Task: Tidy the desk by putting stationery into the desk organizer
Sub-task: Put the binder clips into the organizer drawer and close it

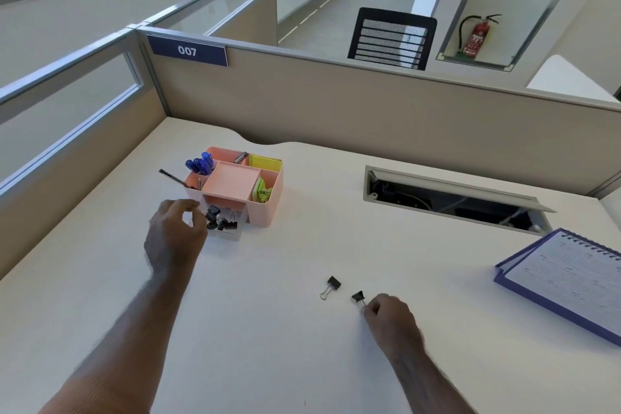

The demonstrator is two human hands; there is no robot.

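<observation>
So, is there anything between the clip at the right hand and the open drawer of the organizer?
Nothing visible blocks it. The right hand pinches one binder clip; bare desk lies toward the drawer. Another clip lies beside the path, and the left hand hovers at the drawer.

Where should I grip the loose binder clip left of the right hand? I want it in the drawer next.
Probably by its wire handles. The binder clip lies flat on the desk, black body away from you, silver loops nearer. Come down from above on the near side and pinch the loops between fingers; they offer more purchase than the low, wedge-shaped body.
</observation>
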